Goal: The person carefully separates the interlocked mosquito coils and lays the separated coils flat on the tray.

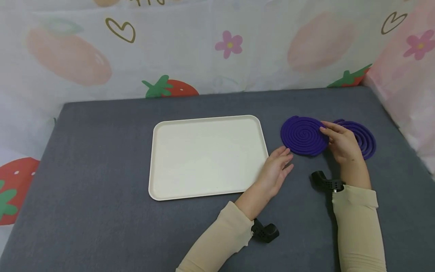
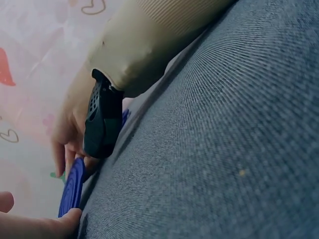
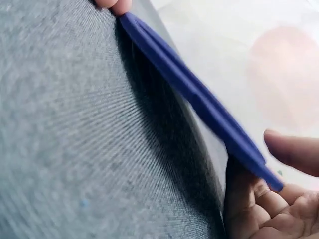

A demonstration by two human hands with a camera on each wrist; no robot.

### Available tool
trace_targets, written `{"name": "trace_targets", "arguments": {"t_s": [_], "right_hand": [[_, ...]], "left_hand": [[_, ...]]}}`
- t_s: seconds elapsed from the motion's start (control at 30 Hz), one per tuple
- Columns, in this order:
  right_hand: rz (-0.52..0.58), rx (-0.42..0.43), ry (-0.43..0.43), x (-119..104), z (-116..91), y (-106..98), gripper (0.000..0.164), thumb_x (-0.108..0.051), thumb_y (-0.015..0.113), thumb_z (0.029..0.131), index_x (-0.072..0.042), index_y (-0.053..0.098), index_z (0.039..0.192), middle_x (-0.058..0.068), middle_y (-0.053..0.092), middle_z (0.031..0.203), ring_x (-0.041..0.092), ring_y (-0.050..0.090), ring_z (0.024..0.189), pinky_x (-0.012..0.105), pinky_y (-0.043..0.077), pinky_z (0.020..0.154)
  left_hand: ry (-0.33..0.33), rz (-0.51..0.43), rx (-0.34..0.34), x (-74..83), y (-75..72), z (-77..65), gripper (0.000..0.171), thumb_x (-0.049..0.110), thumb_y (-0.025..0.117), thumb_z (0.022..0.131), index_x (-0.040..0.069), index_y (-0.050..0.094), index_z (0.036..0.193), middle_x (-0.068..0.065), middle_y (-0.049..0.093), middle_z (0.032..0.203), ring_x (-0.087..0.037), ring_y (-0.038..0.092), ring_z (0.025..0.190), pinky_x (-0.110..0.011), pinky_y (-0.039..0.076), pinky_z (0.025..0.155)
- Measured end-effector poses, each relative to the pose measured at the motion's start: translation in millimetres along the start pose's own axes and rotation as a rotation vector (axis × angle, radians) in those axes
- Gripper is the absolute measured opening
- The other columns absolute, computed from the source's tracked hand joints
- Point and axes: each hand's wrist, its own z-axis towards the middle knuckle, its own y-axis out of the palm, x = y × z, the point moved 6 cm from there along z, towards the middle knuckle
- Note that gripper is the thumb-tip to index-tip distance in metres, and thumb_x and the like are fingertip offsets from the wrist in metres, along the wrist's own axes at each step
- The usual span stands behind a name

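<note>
purple spiral mat (image 1: 303, 135) is right of centre in the head view, just beside the right edge of the cream tray (image 1: 204, 158). right hand (image 1: 344, 143) grasps the mat by its right edge, thumb above and fingers curled below. left hand (image 1: 273, 172) isn't grasping: fingers extended and spread, tips touching the mat's lower left edge; in the head view it overlaps the tray's lower right corner. right wrist view shows the mat nearly edge-on, tilted, gap and dark shadow between it and the grey cloth (image 1: 102, 189); can't tell if its far end touches the cloth. second purple spiral mat (image 1: 367, 140) lies further right, partly hidden behind the right hand. tray sits mid-frame, rounded corners, raised rim. both arms in beige sleeves (image 1: 360, 226), black wrist camera (image 1: 266, 232) on each. printed curtain (image 1: 187, 45) across top of frame: strawberries, pink flowers, heart outlines.
</note>
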Motion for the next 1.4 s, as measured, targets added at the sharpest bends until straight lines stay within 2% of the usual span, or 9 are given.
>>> {"name": "trace_targets", "arguments": {"t_s": [0.1, 0.37, 0.57, 0.73, 0.9, 1.03, 1.13, 1.27, 1.4], "right_hand": [[0.011, -0.006, -0.016, -1, 1, 0, 0.016, 0.003, 0.059, 0.09, -0.008, 0.069, 0.097, 0.0, 0.064, 0.087, 0.009, 0.058, 0.069, 0.019, 0.05, 0.058], [0.2, -0.05, -0.053, -7, 0, 0, 0.024, 0.012, 0.051, 0.091, 0.0, 0.07, 0.098, 0.007, 0.066, 0.082, 0.015, 0.06, 0.065, 0.023, 0.05, 0.055], [0.303, -0.089, -0.068, -13, -2, 4, 0.026, 0.015, 0.047, 0.091, 0.004, 0.069, 0.099, 0.012, 0.067, 0.088, 0.019, 0.063, 0.074, 0.025, 0.053, 0.061], [0.384, -0.129, -0.102, -21, -5, 11, 0.028, 0.017, 0.043, 0.091, 0.009, 0.067, 0.101, 0.016, 0.066, 0.093, 0.022, 0.063, 0.081, 0.027, 0.054, 0.067], [0.318, -0.204, -0.082, -25, -9, 27, 0.03, 0.015, 0.04, 0.093, 0.006, 0.067, 0.104, 0.014, 0.068, 0.09, 0.021, 0.065, 0.074, 0.028, 0.054, 0.061], [0.229, -0.261, -0.063, -23, -14, 44, 0.03, 0.014, 0.041, 0.094, 0.003, 0.067, 0.106, 0.012, 0.069, 0.089, 0.02, 0.065, 0.072, 0.027, 0.055, 0.06], [0.17, -0.289, -0.066, -20, -15, 57, 0.029, 0.013, 0.044, 0.094, 0.001, 0.066, 0.108, 0.011, 0.07, 0.091, 0.019, 0.066, 0.074, 0.026, 0.055, 0.062], [0.127, -0.327, -0.069, -12, -15, 72, 0.029, 0.012, 0.043, 0.094, -0.001, 0.065, 0.109, 0.009, 0.069, 0.094, 0.018, 0.066, 0.078, 0.025, 0.055, 0.065], [0.095, -0.344, -0.054, -2, -15, 84, 0.027, 0.009, 0.044, 0.095, -0.004, 0.065, 0.108, 0.007, 0.068, 0.096, 0.016, 0.065, 0.08, 0.024, 0.054, 0.067]], "left_hand": [[0.006, 0.023, -0.005, 0.1, -0.2, 0.1, 0.055, -0.007, 0.042, 0.092, -0.009, 0.023, 0.143, -0.021, 0.027, 0.149, -0.033, 0.025, 0.137, -0.042, 0.026, 0.112], [0.025, 0.123, -0.033, -1.0, -1.1, -0.9, 0.054, -0.012, 0.045, 0.089, -0.008, 0.031, 0.141, -0.018, 0.037, 0.143, -0.03, 0.034, 0.133, -0.036, 0.034, 0.108], [0.041, 0.144, -0.031, 0.3, -1.6, -2.4, 0.049, -0.014, 0.045, 0.089, -0.009, 0.037, 0.137, -0.018, 0.045, 0.136, -0.031, 0.044, 0.127, -0.035, 0.039, 0.104], [0.055, 0.163, -0.048, 4.7, -1.4, -3.2, 0.047, -0.013, 0.043, 0.091, -0.01, 0.037, 0.137, -0.022, 0.044, 0.137, -0.031, 0.046, 0.125, -0.037, 0.039, 0.104], [0.091, 0.225, -0.093, 9.8, -1.4, -3.3, 0.048, -0.007, 0.05, 0.092, -0.007, 0.038, 0.138, -0.018, 0.047, 0.136, -0.026, 0.047, 0.125, -0.033, 0.039, 0.104], [0.124, 0.228, -0.075, 16.6, -5.3, -3.1, 0.045, -0.003, 0.055, 0.091, -0.004, 0.044, 0.135, -0.014, 0.054, 0.129, -0.019, 0.052, 0.118, -0.029, 0.041, 0.101], [0.154, 0.184, -0.041, 23.0, -9.8, -2.5, 0.04, -0.003, 0.056, 0.092, -0.006, 0.049, 0.131, -0.016, 0.057, 0.125, -0.017, 0.055, 0.112, -0.03, 0.044, 0.099], [0.211, 0.077, 0.01, 31.6, -16.1, -1.1, 0.036, -0.007, 0.055, 0.091, -0.01, 0.05, 0.126, -0.019, 0.059, 0.12, -0.017, 0.059, 0.103, -0.034, 0.047, 0.095], [0.239, -0.006, 0.041, 38.1, -21.0, 0.6, 0.035, -0.008, 0.054, 0.089, -0.01, 0.05, 0.124, -0.012, 0.062, 0.109, -0.015, 0.061, 0.094, -0.035, 0.05, 0.091]]}}
